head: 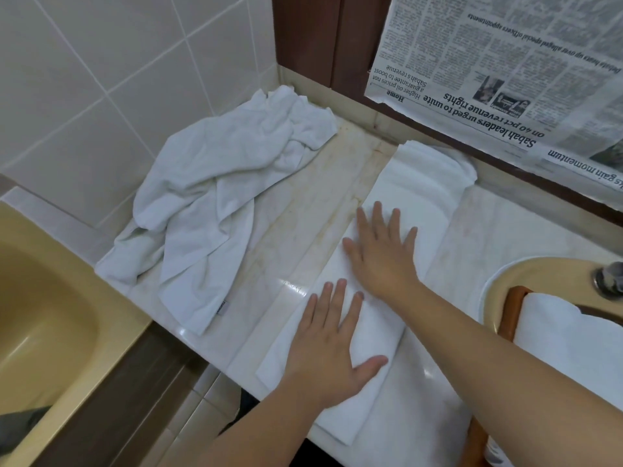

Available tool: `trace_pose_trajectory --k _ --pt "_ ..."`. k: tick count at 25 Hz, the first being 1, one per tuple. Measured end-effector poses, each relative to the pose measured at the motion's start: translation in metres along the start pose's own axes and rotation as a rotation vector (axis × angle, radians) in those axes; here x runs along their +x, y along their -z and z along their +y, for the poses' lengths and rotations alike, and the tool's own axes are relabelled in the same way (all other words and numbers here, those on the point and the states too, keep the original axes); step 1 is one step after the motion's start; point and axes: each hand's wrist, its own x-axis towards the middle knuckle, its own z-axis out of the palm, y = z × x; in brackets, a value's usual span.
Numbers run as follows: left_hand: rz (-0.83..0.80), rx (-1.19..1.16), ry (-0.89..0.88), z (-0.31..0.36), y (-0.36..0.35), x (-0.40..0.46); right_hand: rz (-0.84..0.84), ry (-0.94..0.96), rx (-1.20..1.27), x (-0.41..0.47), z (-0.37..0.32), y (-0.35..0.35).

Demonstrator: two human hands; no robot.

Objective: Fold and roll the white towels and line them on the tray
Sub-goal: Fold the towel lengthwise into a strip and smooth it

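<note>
Pale marble bathroom counter [337,203] holds the long white folded towel strip [404,203], running from the near edge toward the wall. Left hand [332,345] and right hand [381,254] press it flat-fingered, left nearer the end, so I'd roll away from there.

Your right forearm covers part of the tray [509,308], whose wooden rim runs off the right edge along with the towel on it [559,338]. The tap [610,279] is cropped and blurred. The newspaper's [505,79] small print is unreadable.
</note>
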Motion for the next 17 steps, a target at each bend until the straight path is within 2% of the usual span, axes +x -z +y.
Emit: trace_pose_trajectory --k 3,8,11,17 --pt "0.025 -0.009 0.009 -0.001 -0.005 -0.003 -0.062 0.09 -0.041 -0.01 -0.001 -0.008" --pt "-0.015 -0.007 0.023 0.0 -0.003 -0.012 -0.019 -0.105 -0.036 0.064 0.033 0.021" --pt "-0.017 -0.045 0.014 -0.002 -0.006 -0.03 -0.018 -0.145 -0.036 0.087 0.043 0.029" --pt "-0.023 -0.038 0.005 -0.005 -0.01 -0.051 0.033 -0.168 0.088 0.058 0.031 0.024"
